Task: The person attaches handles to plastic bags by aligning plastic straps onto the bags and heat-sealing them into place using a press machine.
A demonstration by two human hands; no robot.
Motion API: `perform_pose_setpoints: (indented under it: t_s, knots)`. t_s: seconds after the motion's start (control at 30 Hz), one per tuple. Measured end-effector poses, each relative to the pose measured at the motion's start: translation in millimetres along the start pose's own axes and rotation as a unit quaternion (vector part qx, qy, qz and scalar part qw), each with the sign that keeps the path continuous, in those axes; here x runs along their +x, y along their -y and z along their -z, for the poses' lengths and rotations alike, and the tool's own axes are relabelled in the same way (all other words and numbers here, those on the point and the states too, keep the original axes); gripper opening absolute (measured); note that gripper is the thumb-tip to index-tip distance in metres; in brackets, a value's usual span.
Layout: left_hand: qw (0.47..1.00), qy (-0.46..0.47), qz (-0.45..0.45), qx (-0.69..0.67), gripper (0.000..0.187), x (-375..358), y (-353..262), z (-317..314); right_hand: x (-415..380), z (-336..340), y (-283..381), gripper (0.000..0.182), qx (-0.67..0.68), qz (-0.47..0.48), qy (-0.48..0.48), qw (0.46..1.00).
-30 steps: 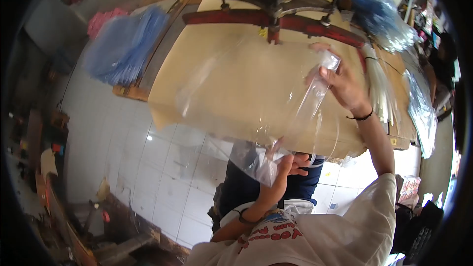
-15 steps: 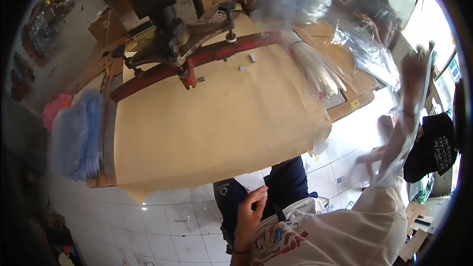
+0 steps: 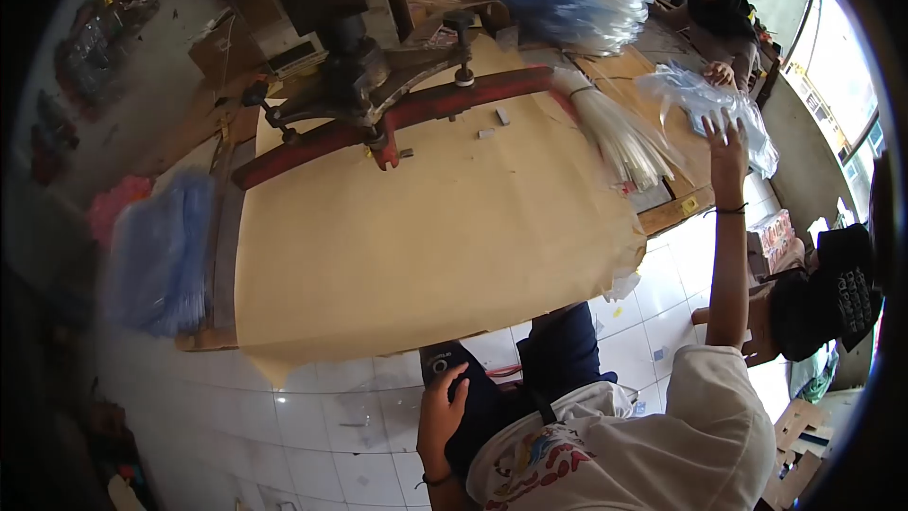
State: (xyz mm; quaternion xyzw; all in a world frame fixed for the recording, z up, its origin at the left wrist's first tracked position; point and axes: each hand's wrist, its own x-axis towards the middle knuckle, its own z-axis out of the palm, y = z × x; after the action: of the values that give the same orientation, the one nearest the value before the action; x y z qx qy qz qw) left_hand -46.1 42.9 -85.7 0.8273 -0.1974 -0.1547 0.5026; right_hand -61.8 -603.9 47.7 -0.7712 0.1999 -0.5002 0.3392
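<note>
Well, the worktop (image 3: 673, 215) takes up most of the middle, and a broad sheet of brown paper (image 3: 435, 237) lies over it, its near edge drooping past the front. Across the far part of the paper stands a dark machine (image 3: 357, 71) with a curved red bar (image 3: 454, 104). Blue bags (image 3: 163, 255) lie stacked at the left end, their lower edges hanging over. Beyond the machine, to the right, is a heap of bluish plastic (image 3: 558, 0). At the far right, another person (image 3: 724, 0) has one hand beside the clear bags (image 3: 681, 90), which lie loosely on the right end. A fanned bundle of pale strips (image 3: 615, 128), tied near its top, sits between those bags and the paper. Pink plastic (image 3: 115, 208) shows by the blue stack. The right hand (image 3: 726, 147) is up at the clear bags' near side, fingers spread apart; contact is unclear. The left hand (image 3: 443, 407) is low by the dark trousers, fingers bent, thumb apart from them, nothing visible in it. Smallest are the little metal blocks (image 3: 502, 116) on the paper near the red bar.
</note>
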Motion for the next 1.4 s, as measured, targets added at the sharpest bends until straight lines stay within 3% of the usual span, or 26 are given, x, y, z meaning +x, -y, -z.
perform_pose_setpoints:
  t_s: [0.03,0.07,0.17,0.27,0.3,0.37,0.43,0.5,0.57,0.6,0.67,0.77,0.8,0.87,0.9,1.0,1.07,1.13,1.2,1.27,1.4]
  knots:
    - [1.000,0.003,0.005,-0.002,0.029,-2.9,1.9,0.7,-8.0,-15.1,33.1,0.055,0.219,-0.092,-0.074,0.969]
    - [1.000,0.006,0.010,-0.005,0.029,-6.7,4.0,1.1,-14.7,-29.8,72.0,0.055,0.422,-0.180,-0.144,0.877]
    - [0.999,-0.025,0.029,-0.029,0.026,-16.3,13.1,9.3,-18.9,-36.0,73.5,0.049,0.374,-0.154,-0.073,0.912]
    - [0.993,-0.091,0.041,-0.055,0.023,-24.5,7.5,34.0,-9.3,-28.4,42.5,0.050,0.462,-0.197,-0.002,0.865]
    - [0.991,-0.124,0.028,-0.041,0.021,-25.9,6.3,47.0,9.3,-12.7,-53.4,0.045,0.449,-0.076,0.170,0.874]
    - [0.980,-0.197,-0.006,-0.005,0.017,-27.5,3.2,77.7,17.0,-12.5,-56.4,0.042,0.371,0.004,0.295,0.880]
    - [0.958,-0.280,-0.054,0.027,0.013,-29.6,-8.4,114.6,17.8,-17.3,-6.7,0.039,0.514,-0.108,0.432,0.733]
    - [0.923,-0.367,-0.109,0.038,0.009,-28.1,-28.5,147.9,13.8,-15.3,-6.9,0.039,0.353,-0.039,0.427,0.832]
    - [0.873,-0.453,-0.162,0.082,0.007,-19.0,-46.5,185.7,16.9,-17.4,-6.9,0.039,0.288,-0.008,0.437,0.852]
    - [0.843,-0.492,-0.186,0.116,0.007,-13.7,-51.5,205.5,18.7,-17.2,-1.2,0.040,0.307,-0.019,0.454,0.836]
    - [0.820,-0.521,-0.159,0.173,0.019,-3.8,-64.1,241.9,13.1,-7.4,14.4,0.042,0.330,-0.048,0.458,0.824]
    - [0.774,-0.520,-0.147,0.331,0.029,23.6,-87.8,281.7,-11.5,6.9,53.6,0.041,0.325,-0.105,0.371,0.863]
    - [0.759,-0.519,-0.143,0.368,0.032,33.7,-89.9,293.2,-8.6,3.2,70.7,0.040,0.148,-0.065,0.386,0.908]
    - [0.741,-0.502,-0.118,0.430,0.036,54.6,-77.4,323.0,-7.0,-6.7,113.0,0.038,-0.214,0.021,0.373,0.903]
    - [0.731,-0.492,-0.106,0.461,0.038,63.2,-68.5,337.2,-21.6,-20.2,151.5,0.033,-0.144,0.022,0.338,0.930]
    - [0.672,-0.432,-0.025,0.601,0.046,83.5,-45.0,370.9,-39.0,-52.5,212.8,0.031,-0.051,0.009,0.402,0.914]
    - [0.703,-0.422,0.010,0.573,0.049,91.1,-38.7,375.7,-53.7,-80.7,254.3,0.030,-0.018,-0.001,0.455,0.890]
    - [0.725,-0.413,0.049,0.549,0.049,93.8,-45.1,378.5,-63.2,-111.0,277.2,0.026,-0.013,0.133,0.526,0.840]
    - [0.738,-0.406,0.093,0.531,0.045,94.5,-64.4,376.2,-78.3,-148.7,297.8,0.022,0.014,0.177,0.578,0.796]
    - [0.727,-0.395,0.083,0.555,0.040,103.8,-60.1,394.7,-90.7,-189.2,313.4,0.021,0.025,0.251,0.627,0.737]
    - [0.757,-0.376,0.081,0.527,0.031,116.0,-53.7,425.9,-132.1,-276.5,315.5,0.019,0.133,0.267,0.691,0.658]
